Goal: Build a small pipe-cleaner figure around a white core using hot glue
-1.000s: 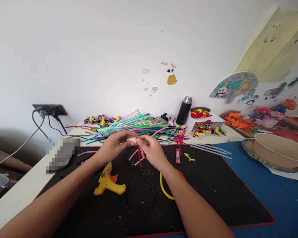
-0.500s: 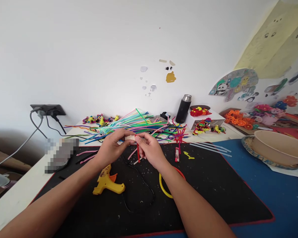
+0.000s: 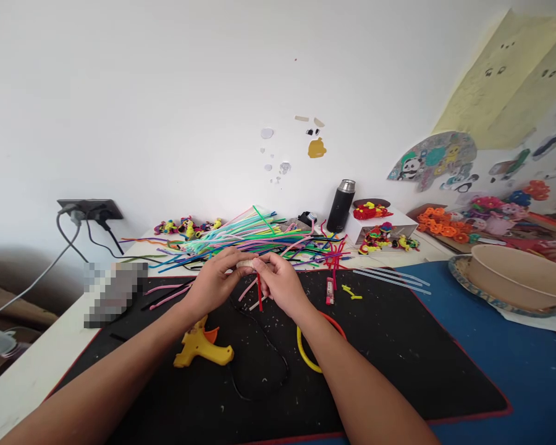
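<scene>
above a black mat [image 3: 398,358], the left hand [image 3: 213,281] pinches a cream piece [image 3: 246,264], the right hand [image 3: 280,281] a red strip [image 3: 260,295] at its end. a beige basin [image 3: 493,285] sits on a plate [image 3: 463,288]; farther back, a black flask [image 3: 341,209] stands beside a white box [image 3: 401,222].

- White wall [image 3: 167,93], evenly lit; small stickers [image 3: 317,148] near centre.
- Yellow paper [image 3: 500,80], upper right.
- Black power outlet [image 3: 90,204], left, with plugs [image 3: 104,216] inserted.
- White table [image 3: 32,377], against the wall.
</scene>
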The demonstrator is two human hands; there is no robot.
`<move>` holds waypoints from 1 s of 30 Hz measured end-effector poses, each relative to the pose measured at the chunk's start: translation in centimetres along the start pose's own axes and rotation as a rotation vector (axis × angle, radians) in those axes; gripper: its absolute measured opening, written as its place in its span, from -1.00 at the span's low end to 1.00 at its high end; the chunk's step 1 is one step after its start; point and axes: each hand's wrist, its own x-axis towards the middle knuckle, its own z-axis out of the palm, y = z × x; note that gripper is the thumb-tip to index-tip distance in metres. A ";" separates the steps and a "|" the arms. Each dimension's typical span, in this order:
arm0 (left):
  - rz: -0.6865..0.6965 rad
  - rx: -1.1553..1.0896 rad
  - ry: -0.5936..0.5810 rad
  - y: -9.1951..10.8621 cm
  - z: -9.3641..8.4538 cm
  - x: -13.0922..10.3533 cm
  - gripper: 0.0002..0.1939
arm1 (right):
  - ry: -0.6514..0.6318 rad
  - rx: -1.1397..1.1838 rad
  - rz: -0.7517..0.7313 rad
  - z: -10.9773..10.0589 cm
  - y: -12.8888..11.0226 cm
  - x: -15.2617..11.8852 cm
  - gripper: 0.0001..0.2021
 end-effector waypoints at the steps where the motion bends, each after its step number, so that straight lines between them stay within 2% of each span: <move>1: -0.006 -0.005 0.005 0.0 0.1 0.0 -0.77 | 0.001 -0.001 -0.001 0.0 0.1 0.0 -0.64; 5: -0.063 -0.065 0.029 -0.2 0.1 0.0 -0.76 | 0.001 0.015 0.018 0.2 0.0 -0.1 -0.62; 9: -0.176 -0.162 0.058 -0.3 -0.2 0.1 -0.70 | -0.016 0.003 0.039 0.5 0.0 -0.4 -0.61; 18: -0.332 -0.398 0.069 -0.1 -0.3 0.4 -0.53 | -0.008 -0.089 -0.028 0.7 0.5 -0.3 -0.68; 21: -0.338 -0.372 0.085 -0.1 -0.3 0.5 -0.54 | -0.032 -0.137 -0.030 0.7 0.4 -0.4 -0.70; 27: -0.257 -0.219 0.123 -1.1 0.0 0.3 -0.59 | -0.005 -0.217 -0.030 0.6 0.3 -0.5 -0.71; 30: -0.240 -0.148 0.135 -1.4 -0.2 0.3 -0.63 | -0.031 -0.223 -0.023 0.6 0.4 -0.5 -0.70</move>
